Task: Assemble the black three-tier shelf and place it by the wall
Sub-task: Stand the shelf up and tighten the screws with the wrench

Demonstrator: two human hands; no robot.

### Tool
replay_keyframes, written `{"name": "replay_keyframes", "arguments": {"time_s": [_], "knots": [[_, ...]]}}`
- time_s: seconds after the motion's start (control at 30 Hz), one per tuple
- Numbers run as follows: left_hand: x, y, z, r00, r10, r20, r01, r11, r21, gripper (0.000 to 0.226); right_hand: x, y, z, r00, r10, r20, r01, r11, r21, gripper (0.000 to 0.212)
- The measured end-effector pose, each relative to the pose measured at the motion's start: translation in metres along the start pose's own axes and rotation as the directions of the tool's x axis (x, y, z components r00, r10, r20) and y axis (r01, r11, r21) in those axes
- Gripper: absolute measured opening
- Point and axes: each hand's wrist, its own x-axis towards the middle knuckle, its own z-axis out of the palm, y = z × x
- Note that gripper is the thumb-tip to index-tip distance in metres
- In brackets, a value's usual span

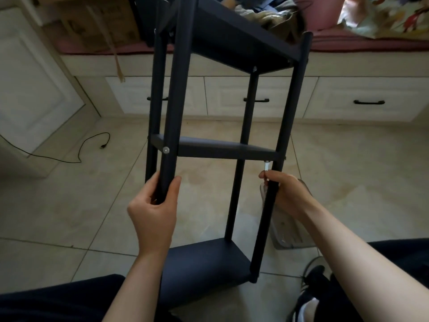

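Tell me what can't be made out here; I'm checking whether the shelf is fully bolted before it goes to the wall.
All in the head view:
- Top tier: its far corners run off the upper edge.
- Bottom tier: its near-left corner is hidden behind the left hand and forearm.
- Small wrench: its lower part is hidden in the right hand, which also grips the post.
- Clear bag: its contents are too blurred to tell.

You are sitting in a home bedroom: cream drawers (262, 98) are lining a cushioned bench (362, 44), tiled floor (209, 194) below.
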Motion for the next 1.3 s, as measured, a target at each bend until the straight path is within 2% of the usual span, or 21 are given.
{"name": "replay_keyframes", "arguments": {"time_s": [0.2,0.33,0.5,0.63,0.73,0.8,0.9,1.0,1.13,1.3], "knots": [[0.011,-0.017,-0.002,0.998,-0.058,-0.031,0.059,0.997,0.046,0.049,-0.012,-0.011,0.000,0.993,-0.042,0.109,0.049,0.996,-0.070,0.010],[0.013,-0.032,-0.005,0.994,-0.082,-0.066,0.087,0.994,0.069,0.057,-0.015,-0.020,0.002,0.986,-0.109,0.129,0.122,0.988,-0.093,0.013],[0.020,-0.048,-0.004,0.981,-0.131,-0.141,0.153,0.976,0.154,0.036,-0.027,-0.031,0.011,0.982,-0.108,0.157,0.122,0.989,-0.084,0.015],[0.027,-0.055,-0.001,0.961,-0.174,-0.214,0.216,0.956,0.196,0.033,-0.038,-0.037,0.024,0.981,-0.126,0.145,0.138,0.988,-0.074,0.014],[0.030,-0.057,0.000,0.959,-0.181,-0.218,0.219,0.961,0.168,0.031,-0.043,-0.047,0.030,0.968,-0.208,0.143,0.215,0.976,-0.031,0.018],[0.032,-0.062,0.001,0.951,-0.202,-0.233,0.239,0.960,0.143,0.032,-0.046,-0.051,0.036,0.948,-0.287,0.141,0.294,0.955,-0.029,0.013],[0.030,-0.071,0.004,0.939,-0.236,-0.251,0.274,0.953,0.128,0.033,-0.048,-0.048,0.045,0.930,-0.360,0.078,0.364,0.931,-0.034,0.014],[0.029,-0.076,0.005,0.940,-0.261,-0.219,0.293,0.947,0.130,0.026,-0.050,-0.041,0.056,0.908,-0.419,0.031,0.420,0.903,-0.093,0.023],[0.032,-0.080,0.005,0.934,-0.331,-0.132,0.343,0.935,0.087,0.021,-0.053,-0.033,0.066,0.905,-0.425,-0.017,0.422,0.902,-0.095,0.021],[0.031,-0.084,0.008,0.883,-0.468,0.037,0.464,0.882,0.083,0.046,-0.055,-0.031,0.073,0.911,-0.408,-0.060,0.400,0.910,-0.105,0.030]]}}
